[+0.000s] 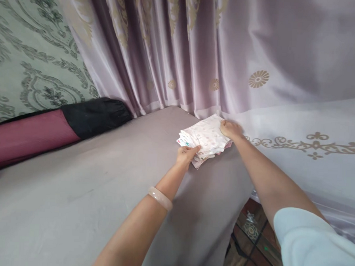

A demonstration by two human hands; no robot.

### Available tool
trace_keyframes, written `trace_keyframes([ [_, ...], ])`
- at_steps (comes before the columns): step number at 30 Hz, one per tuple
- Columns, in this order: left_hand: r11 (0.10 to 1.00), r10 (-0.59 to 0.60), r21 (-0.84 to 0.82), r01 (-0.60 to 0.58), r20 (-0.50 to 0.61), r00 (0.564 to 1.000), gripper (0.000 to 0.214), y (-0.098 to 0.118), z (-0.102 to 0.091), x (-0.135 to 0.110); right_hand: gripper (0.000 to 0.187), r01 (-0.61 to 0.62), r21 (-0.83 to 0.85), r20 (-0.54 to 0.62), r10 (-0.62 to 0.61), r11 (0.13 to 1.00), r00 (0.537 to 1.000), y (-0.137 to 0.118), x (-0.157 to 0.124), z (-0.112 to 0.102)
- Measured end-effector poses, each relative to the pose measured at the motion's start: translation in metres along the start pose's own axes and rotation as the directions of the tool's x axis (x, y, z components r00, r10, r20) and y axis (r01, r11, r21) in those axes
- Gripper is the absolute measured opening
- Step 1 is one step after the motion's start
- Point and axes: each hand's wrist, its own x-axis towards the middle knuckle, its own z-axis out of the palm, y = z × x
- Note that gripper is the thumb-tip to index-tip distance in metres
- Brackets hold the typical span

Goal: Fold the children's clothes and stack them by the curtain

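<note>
A stack of folded cloths (209, 132), pale pink with small prints on top, lies near the far corner of the grey-covered bed. My left hand (188, 154) grips the near left edge of the stack, thumb on top and fingers tucked beneath. On the far right side, my right hand (231, 129) is closed on the stack's edge, its fingertips partly hidden. Layers of white, pink and some green-printed cloth show along the stack's near and left edges. A pale bangle (160, 198) circles my left wrist.
The grey sheet (81, 207) spreads across the left and middle. Along the wall lies a long maroon and black padded roll (71, 123). Mauve curtains (184, 62) hang behind the bed. Tiled floor (249, 248) shows past the bed's right edge.
</note>
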Motion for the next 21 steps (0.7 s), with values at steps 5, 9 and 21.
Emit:
trace_keyframes([
  [5, 0.998, 0.059, 0.034, -0.059, -0.016, 0.998, 0.037, -0.009, -0.018, -0.01, 0.056, 0.0, -0.04, -0.076, -0.003, 0.999, 0.997, -0.023, -0.019, -0.003],
  [9, 0.99, 0.064, 0.127, -0.068, 0.035, 0.997, 0.034, -0.019, -0.058, -0.027, 0.064, 0.101, 0.049, -0.01, -0.101, 0.994, 0.995, -0.05, -0.044, 0.002],
  [21, 0.996, -0.072, 0.023, 0.081, -0.27, 0.96, 0.058, -0.064, -0.252, -0.122, 0.066, 0.056, 0.051, 0.033, -0.058, 0.997, 0.998, -0.074, -0.065, -0.002],
])
